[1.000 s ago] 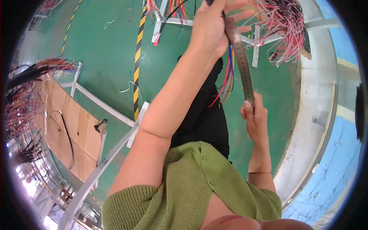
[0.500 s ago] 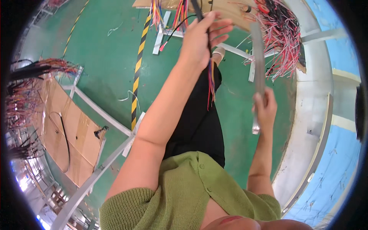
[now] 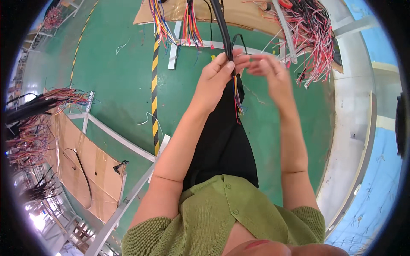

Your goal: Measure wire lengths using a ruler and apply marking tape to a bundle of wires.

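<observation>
My left hand (image 3: 216, 81) is closed around a black-sheathed wire harness (image 3: 221, 27) that hangs down from the top edge. Below my fingers, loose thin wires (image 3: 236, 91) in red, yellow, white and blue come out of the sheath. My right hand (image 3: 275, 77) is just right of the harness, its fingers stretched toward my left fingertips and slightly blurred; nothing shows in it. Whether its fingertips touch the harness I cannot tell. Up and right of it, a long grey bar (image 3: 287, 32) lies against the cardboard and wires.
Cardboard (image 3: 252, 15) on a pale metal frame spans the top, with coloured wire bundles (image 3: 190, 30) hanging over it. A heap of red, white and black wires (image 3: 314, 47) sits at upper right. Another cardboard-topped stand (image 3: 87, 170) is at left, beside striped floor tape (image 3: 154, 94).
My right hand has let go of the grey bar, left at the upper right, and moved up and left to the harness. My left hand has come down slightly along with the harness.
</observation>
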Demonstrator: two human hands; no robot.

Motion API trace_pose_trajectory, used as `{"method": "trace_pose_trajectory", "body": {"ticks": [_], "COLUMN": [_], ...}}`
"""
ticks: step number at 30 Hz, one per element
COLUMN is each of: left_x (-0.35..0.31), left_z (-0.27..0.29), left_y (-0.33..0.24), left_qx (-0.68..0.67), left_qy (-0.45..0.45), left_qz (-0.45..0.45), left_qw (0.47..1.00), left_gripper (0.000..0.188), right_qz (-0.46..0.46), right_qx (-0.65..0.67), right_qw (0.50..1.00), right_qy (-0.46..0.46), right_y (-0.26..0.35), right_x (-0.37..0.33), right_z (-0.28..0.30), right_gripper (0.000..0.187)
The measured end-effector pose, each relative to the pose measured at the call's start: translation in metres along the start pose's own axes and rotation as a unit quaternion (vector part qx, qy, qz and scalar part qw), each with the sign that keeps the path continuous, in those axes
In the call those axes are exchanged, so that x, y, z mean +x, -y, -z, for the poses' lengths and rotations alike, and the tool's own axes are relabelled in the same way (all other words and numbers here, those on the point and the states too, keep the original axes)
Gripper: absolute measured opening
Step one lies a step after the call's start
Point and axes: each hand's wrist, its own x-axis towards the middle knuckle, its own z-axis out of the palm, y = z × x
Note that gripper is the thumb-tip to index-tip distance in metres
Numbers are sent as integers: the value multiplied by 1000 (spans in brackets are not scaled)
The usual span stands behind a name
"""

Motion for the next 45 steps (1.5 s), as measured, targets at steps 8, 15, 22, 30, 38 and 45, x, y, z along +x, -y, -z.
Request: {"method": "trace_pose_trajectory", "body": {"ticks": [8,15,22,30,38,45], "left_x": [-4,-14,-22,-14,-31,-19], "left_z": [-4,-6,-5,-3,17,8], "left_y": [0,-12,-29,-30,-8,-5], "left_qx": [99,51,2,-53,119,-165], "left_qy": [-83,-111,-80,-71,-8,-58], "left_qz": [-33,-24,-4,-6,22,96], "left_qw": [991,992,997,996,993,980], "left_gripper": [16,9,19,33,35,41], "right_qz": [14,-40,-69,-14,-33,132], "right_qx": [153,137,169,108,143,-522], "right_qw": [986,989,981,991,979,774], "right_qy": [-63,50,70,74,140,-333], "right_y": [-26,-4,2,12,-2,-61], "right_x": [-43,-66,-77,-66,-31,107], "right_z": [-57,-57,-52,-56,-50,135], "right_gripper": [38,23,21,22,32,41]}}
